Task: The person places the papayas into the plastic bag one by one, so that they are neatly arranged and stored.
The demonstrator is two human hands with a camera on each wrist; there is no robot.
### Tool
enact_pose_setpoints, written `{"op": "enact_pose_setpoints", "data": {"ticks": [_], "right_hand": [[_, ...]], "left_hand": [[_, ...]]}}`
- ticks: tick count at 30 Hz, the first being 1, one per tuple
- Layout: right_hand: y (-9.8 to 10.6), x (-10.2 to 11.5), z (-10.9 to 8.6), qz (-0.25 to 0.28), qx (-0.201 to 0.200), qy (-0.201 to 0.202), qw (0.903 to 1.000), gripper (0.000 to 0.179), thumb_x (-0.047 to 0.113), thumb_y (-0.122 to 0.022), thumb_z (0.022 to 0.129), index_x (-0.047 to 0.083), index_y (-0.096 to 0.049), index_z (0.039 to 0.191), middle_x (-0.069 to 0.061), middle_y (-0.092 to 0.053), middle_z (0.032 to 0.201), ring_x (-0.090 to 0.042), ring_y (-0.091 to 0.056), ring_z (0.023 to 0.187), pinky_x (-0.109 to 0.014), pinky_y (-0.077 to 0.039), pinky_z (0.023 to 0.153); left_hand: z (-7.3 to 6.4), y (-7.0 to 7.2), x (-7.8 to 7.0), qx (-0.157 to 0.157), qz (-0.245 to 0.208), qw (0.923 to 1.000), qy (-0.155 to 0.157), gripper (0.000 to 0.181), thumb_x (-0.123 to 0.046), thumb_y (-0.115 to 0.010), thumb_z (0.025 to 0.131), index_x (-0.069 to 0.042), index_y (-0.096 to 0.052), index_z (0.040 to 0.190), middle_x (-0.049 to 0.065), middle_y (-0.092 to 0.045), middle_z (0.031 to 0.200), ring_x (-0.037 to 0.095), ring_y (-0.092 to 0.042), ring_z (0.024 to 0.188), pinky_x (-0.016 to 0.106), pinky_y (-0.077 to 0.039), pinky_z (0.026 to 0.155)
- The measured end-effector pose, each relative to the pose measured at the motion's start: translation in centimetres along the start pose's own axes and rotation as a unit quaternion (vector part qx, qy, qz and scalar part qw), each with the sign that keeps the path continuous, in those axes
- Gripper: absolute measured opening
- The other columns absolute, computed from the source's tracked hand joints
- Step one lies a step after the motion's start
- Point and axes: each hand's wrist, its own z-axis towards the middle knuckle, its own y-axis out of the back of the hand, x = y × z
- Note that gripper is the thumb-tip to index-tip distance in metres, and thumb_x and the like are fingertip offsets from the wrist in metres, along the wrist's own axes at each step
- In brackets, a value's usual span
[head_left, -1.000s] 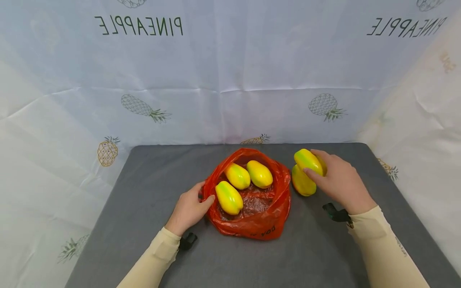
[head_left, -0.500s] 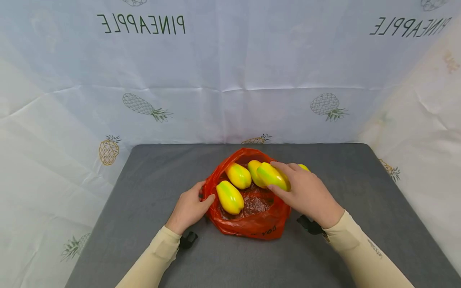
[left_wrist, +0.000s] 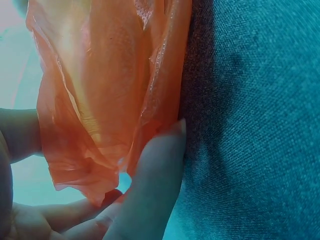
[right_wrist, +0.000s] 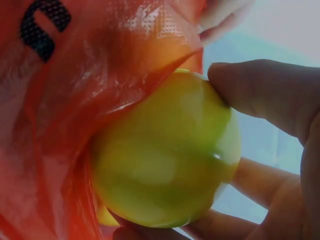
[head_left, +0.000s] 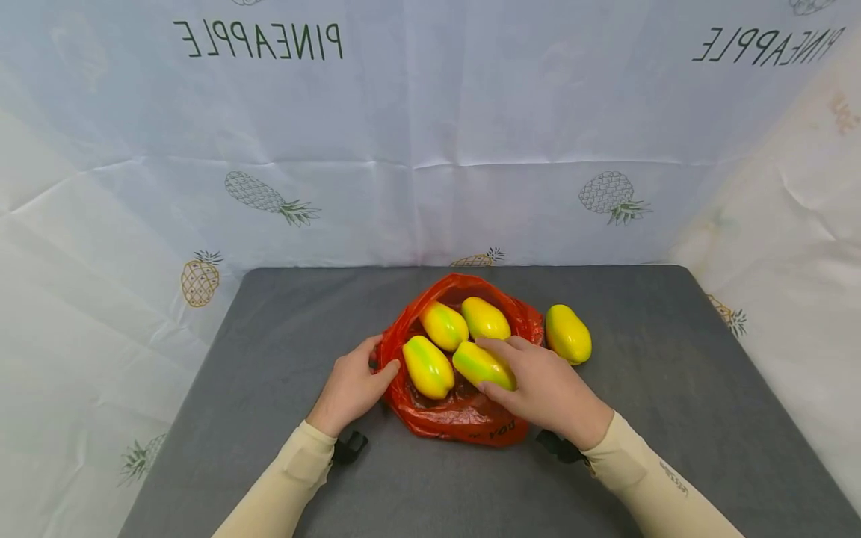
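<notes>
Head view shows the left hand (head_left: 353,385) pinching the red bag (head_left: 457,426) near the worktop's (head_left: 309,299) far edge and the right hand (head_left: 551,385) gripping a yellow fruit (head_left: 477,365) in its mouth, so packing seems underway and probably needs a soft let-go next.

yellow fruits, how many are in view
5: three fruits in the red bag, one in the right hand at the bag's opening, one on the table beside the bag. Others may be hidden inside.

White pineapple-print cloth (head_left: 430,97) with reversed lettering (head_left: 261,41) behind a grey table (head_left: 296,321)
</notes>
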Motion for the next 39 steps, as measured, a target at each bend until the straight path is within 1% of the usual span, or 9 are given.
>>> {"op": "enact_pose_setpoints", "data": {"ticks": [5, 8, 11, 15, 21, 25, 32, 37, 39], "right_hand": [[-0.5, 0.3, 0.2, 0.005, 0.017, 0.008, 0.9998, 0.061, 0.044, -0.079, 0.096, 0.026, -0.062, 0.152, 0.001, -0.070, 0.118, -0.007, -0.059, 0.084, -0.032, -0.055, 0.077], [-0.8, 0.5, 0.4, 0.008, 0.027, 0.009, 0.9996, 0.061, 0.043, -0.079, 0.097, 0.026, -0.062, 0.152, -0.001, -0.071, 0.125, -0.008, -0.062, 0.092, -0.035, -0.057, 0.083], [-1.0, 0.7, 0.6, 0.009, 0.033, 0.011, 0.9994, 0.060, 0.042, -0.079, 0.096, 0.026, -0.062, 0.151, -0.002, -0.071, 0.131, -0.011, -0.065, 0.097, -0.038, -0.059, 0.086], [-1.2, 1.0, 0.8, 0.003, 0.034, 0.017, 0.9993, 0.060, 0.042, -0.080, 0.095, 0.025, -0.063, 0.150, -0.002, -0.071, 0.131, -0.011, -0.065, 0.096, -0.040, -0.060, 0.087], [-1.1, 1.0, 1.1, -0.003, 0.044, 0.038, 0.9983, 0.057, 0.037, -0.083, 0.093, 0.027, -0.065, 0.147, 0.002, -0.071, 0.126, -0.008, -0.062, 0.091, -0.035, -0.058, 0.083], [-1.0, 0.9, 1.1, 0.001, 0.066, 0.055, 0.9963, 0.054, 0.032, -0.083, 0.092, 0.027, -0.067, 0.144, 0.004, -0.071, 0.125, -0.006, -0.061, 0.091, -0.033, -0.058, 0.082], [-1.1, 0.7, 1.3, 0.018, 0.117, 0.081, 0.9897, 0.055, 0.026, -0.083, 0.091, 0.024, -0.068, 0.144, 0.002, -0.070, 0.136, -0.010, -0.066, 0.105, -0.037, -0.060, 0.092], [-1.2, 0.7, 1.3, 0.018, 0.137, 0.104, 0.9849, 0.055, 0.024, -0.084, 0.090, 0.026, -0.068, 0.143, 0.004, -0.069, 0.135, -0.010, -0.064, 0.102, -0.036, -0.059, 0.090], [-1.2, 0.6, 1.3, 0.018, 0.143, 0.108, 0.9837, 0.055, 0.024, -0.084, 0.090, 0.026, -0.069, 0.143, 0.005, -0.069, 0.135, -0.010, -0.064, 0.104, -0.037, -0.060, 0.092]], "left_hand": [[0.0, 0.0, 0.0, 0.001, -0.002, 1.0000, 0.006, 0.064, -0.035, -0.071, 0.102, -0.009, -0.052, 0.158, 0.008, -0.076, 0.114, 0.016, -0.064, 0.069, 0.030, -0.056, 0.063], [0.0, 0.0, 0.0, 0.003, -0.004, 1.0000, 0.005, 0.065, -0.034, -0.070, 0.102, -0.009, -0.051, 0.159, 0.008, -0.076, 0.112, 0.016, -0.064, 0.068, 0.030, -0.056, 0.063], [0.0, 0.0, 0.0, 0.004, -0.007, 1.0000, 0.002, 0.066, -0.035, -0.070, 0.103, -0.008, -0.050, 0.160, 0.007, -0.075, 0.106, 0.016, -0.063, 0.066, 0.030, -0.055, 0.063], [0.0, 0.1, 0.0, 0.004, -0.007, 1.0000, -0.002, 0.065, -0.035, -0.069, 0.103, -0.008, -0.050, 0.160, 0.005, -0.074, 0.099, 0.015, -0.061, 0.065, 0.030, -0.055, 0.063], [0.1, 0.2, -0.1, 0.001, -0.009, 1.0000, -0.003, 0.062, -0.030, -0.068, 0.103, -0.008, -0.052, 0.158, 0.006, -0.072, 0.099, 0.017, -0.061, 0.061, 0.031, -0.054, 0.062], [0.2, 0.2, -0.1, -0.001, -0.008, 1.0000, -0.004, 0.060, -0.029, -0.069, 0.103, -0.010, -0.053, 0.157, 0.007, -0.071, 0.097, 0.019, -0.058, 0.058, 0.032, -0.054, 0.061], [0.3, 0.3, 0.1, -0.001, -0.007, 1.0000, 0.001, 0.061, -0.030, -0.068, 0.103, -0.010, -0.052, 0.158, 0.007, -0.071, 0.098, 0.019, -0.058, 0.058, 0.032, -0.054, 0.060], [0.3, 0.3, 0.3, -0.002, -0.005, 1.0000, 0.002, 0.061, -0.030, -0.068, 0.102, -0.010, -0.053, 0.158, 0.007, -0.071, 0.099, 0.020, -0.057, 0.057, 0.032, -0.053, 0.059], [0.3, 0.3, 0.3, -0.002, -0.006, 1.0000, 0.002, 0.061, -0.030, -0.068, 0.102, -0.010, -0.053, 0.158, 0.008, -0.071, 0.101, 0.020, -0.057, 0.057, 0.032, -0.053, 0.059]]}}
